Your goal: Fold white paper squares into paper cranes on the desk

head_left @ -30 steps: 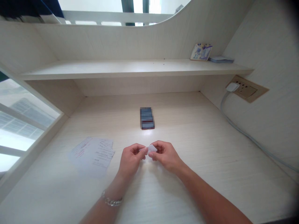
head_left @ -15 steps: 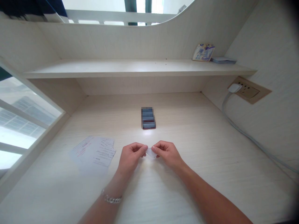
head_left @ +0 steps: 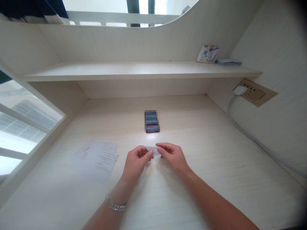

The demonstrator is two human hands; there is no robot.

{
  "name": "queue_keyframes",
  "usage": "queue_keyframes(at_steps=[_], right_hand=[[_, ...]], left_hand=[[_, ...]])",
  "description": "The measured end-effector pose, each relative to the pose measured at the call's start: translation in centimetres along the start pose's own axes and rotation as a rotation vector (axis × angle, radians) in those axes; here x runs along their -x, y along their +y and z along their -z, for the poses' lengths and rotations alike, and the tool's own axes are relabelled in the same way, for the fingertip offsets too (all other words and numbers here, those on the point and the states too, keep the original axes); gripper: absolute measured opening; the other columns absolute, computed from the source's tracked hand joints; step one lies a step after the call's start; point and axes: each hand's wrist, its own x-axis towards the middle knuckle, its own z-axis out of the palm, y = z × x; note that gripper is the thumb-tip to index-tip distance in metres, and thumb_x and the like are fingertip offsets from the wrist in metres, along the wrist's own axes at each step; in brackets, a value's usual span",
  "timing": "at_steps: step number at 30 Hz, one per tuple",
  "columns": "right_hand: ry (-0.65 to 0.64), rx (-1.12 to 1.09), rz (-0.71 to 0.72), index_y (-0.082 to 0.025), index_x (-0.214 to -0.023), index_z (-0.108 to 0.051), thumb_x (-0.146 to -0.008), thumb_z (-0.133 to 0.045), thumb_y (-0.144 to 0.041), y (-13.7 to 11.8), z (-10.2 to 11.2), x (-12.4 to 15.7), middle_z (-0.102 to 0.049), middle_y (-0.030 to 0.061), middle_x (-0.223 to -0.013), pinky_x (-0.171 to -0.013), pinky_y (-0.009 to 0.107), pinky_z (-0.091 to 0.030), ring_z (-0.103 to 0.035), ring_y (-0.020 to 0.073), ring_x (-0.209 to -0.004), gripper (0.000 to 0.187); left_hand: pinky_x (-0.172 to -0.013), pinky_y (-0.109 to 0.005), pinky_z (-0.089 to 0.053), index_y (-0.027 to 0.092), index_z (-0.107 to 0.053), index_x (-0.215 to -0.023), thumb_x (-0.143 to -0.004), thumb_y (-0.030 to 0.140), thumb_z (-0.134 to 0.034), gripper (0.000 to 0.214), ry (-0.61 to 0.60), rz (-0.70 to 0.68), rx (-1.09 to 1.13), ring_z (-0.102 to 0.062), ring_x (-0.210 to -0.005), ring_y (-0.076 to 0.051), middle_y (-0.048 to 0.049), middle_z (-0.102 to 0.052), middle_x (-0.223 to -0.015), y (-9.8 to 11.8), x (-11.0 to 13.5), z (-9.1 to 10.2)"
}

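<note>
Both my hands meet over the middle of the pale wooden desk [head_left: 216, 166]. My left hand [head_left: 135, 163] and my right hand [head_left: 173, 157] each pinch one end of a small white slip of paper [head_left: 153, 150], held just above the desk. The fingers of both hands are curled closed on it. A bracelet is on my left wrist. A small dark stack [head_left: 151, 121], blurred out, lies on the desk a little beyond my hands.
Several printed paper sheets [head_left: 96, 157] lie to the left of my hands. A shelf [head_left: 120, 71] runs across the back, with a small packet [head_left: 207, 53] and a flat booklet [head_left: 227, 62] at its right end. A wall socket [head_left: 254, 93] with a white plug and cable is on the right wall.
The slip has turned between my fingers, from a tilted folded corner to lying flatter and wider between both hands. My hands stayed in the same place.
</note>
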Motion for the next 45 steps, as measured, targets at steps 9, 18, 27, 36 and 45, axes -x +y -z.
queue_keyframes(at_steps=[9,18,27,36,45], right_hand=[[0.107,0.145,0.204,-0.018,-0.077,-0.068,-0.073,-0.065,-0.024,-0.5,-0.2,0.4,-0.064,0.0037,-0.079,-0.063,0.027,-0.048,-0.061,0.0159,-0.072,0.008],[0.059,0.153,0.087,-0.016,-0.072,-0.063,-0.069,-0.068,-0.032,-0.3,-0.2,0.4,-0.065,0.0035,-0.071,-0.06,0.028,-0.048,-0.059,0.0161,-0.064,0.017],[-0.065,0.244,0.086,-0.017,-0.077,-0.065,-0.076,-0.059,-0.033,-0.4,-0.1,0.4,-0.066,0.0043,-0.073,-0.062,0.027,-0.046,-0.059,0.0163,-0.067,0.017],[0.028,-0.043,-0.011,-0.015,-0.078,-0.06,-0.074,-0.062,-0.037,0.6,-0.2,-0.2,-0.062,0.0035,-0.065,-0.057,0.027,-0.048,-0.059,0.0154,-0.061,0.023],[0.017,-0.092,0.011,-0.015,-0.083,-0.06,-0.072,-0.064,-0.035,0.5,-0.5,0.0,-0.064,0.004,-0.07,-0.06,0.028,-0.05,-0.06,0.0154,-0.063,0.023]], left_hand=[[-0.068,-0.029,-0.051,0.013,-0.065,-0.083,-0.072,0.026,-0.066,0.017,0.046,-0.031,0.033,-0.064,-0.073,-0.017,-0.0065,-0.068,-0.078,0.1,0.1,-0.1],[-0.073,-0.029,-0.05,0.015,-0.067,-0.086,-0.075,0.027,-0.062,0.017,0.035,-0.116,-0.108,-0.063,-0.078,-0.018,-0.0068,-0.069,-0.083,0.1,0.3,0.0],[-0.082,-0.031,-0.048,0.018,-0.066,-0.098,-0.075,0.028,-0.061,0.026,0.004,-0.144,-0.192,-0.063,-0.09,-0.021,-0.0074,-0.069,-0.097,0.2,0.6,-0.1],[-0.07,-0.028,-0.05,0.015,-0.062,-0.08,-0.07,0.031,-0.066,0.019,0.135,-0.115,-0.194,-0.063,-0.073,-0.017,-0.0044,-0.067,-0.078,0.0,0.5,-0.3],[-0.067,-0.026,-0.049,0.016,-0.066,-0.081,-0.072,0.032,-0.065,0.019,0.164,-0.124,-0.199,-0.064,-0.071,-0.016,-0.0044,-0.069,-0.078,0.2,0.7,-0.5]])
